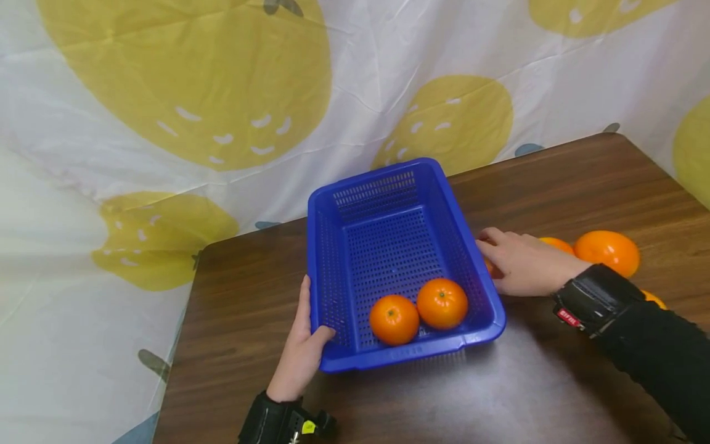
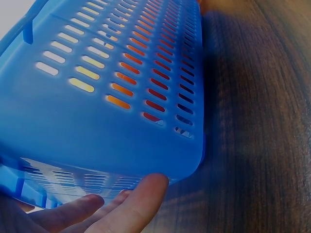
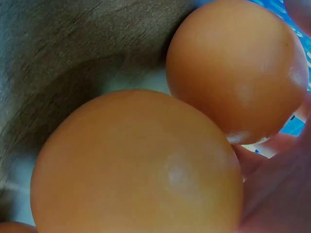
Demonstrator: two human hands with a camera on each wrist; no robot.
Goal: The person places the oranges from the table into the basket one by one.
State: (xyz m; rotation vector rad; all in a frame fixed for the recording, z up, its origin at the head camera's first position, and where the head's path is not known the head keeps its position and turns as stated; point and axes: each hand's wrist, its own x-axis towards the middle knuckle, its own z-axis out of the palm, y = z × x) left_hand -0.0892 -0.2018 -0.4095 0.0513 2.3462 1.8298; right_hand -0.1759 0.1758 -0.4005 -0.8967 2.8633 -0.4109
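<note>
A blue perforated plastic basket [image 1: 383,246] is on the wooden table, with two oranges [image 1: 394,319] [image 1: 442,303] side by side in its near end. My left hand [image 1: 299,348] grips the basket's left rim near the front corner, thumb over the edge and fingers along the outer wall. Beside the basket's right wall, my right hand [image 1: 527,262] curls round an orange [image 3: 238,68], which the hand mostly hides in the head view. Close to that hand, another orange [image 3: 136,165] fills much of the right wrist view.
More oranges lie on the table to the right, including a large one [image 1: 607,253] and one partly behind the right hand [image 1: 557,245]. Another orange [image 1: 654,300] peeks out past the right wrist strap. Behind the table [image 1: 238,333] hangs a white cloth [image 1: 355,80] with yellow fruit prints.
</note>
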